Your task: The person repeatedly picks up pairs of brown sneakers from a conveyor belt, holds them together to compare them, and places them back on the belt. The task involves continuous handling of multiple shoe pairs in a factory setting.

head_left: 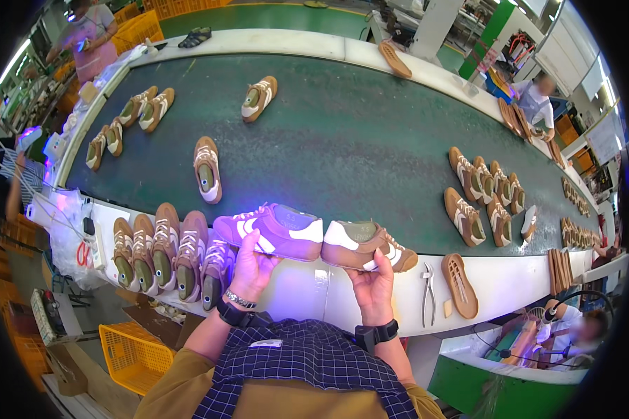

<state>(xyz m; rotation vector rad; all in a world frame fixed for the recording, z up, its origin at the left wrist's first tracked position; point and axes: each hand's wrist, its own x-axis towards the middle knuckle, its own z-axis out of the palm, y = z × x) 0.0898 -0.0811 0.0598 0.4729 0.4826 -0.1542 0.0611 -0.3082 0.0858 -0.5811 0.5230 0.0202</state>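
My left hand point(254, 271) grips a low sneaker point(290, 241) lit purple by coloured light, its toe toward the left. Its mate, a brown and white sneaker point(344, 255) with a toe pointing right, is in my right hand point(372, 285). The two shoes are held heel to heel, almost touching, over the near white ledge point(307, 286). To the left, several brown laced sneakers point(165, 241) stand side by side on that ledge. Right of my right hand lie metal pliers point(428, 293) and a loose tan sole point(460, 286).
A wide green conveyor belt point(328, 153) carries sneakers in groups, some at the far left and several at the right point(461, 216). One sneaker point(207, 171) lies just beyond my left hand. A yellow crate point(134, 359) is below on the left. Other people point(536, 105) work around the belt.
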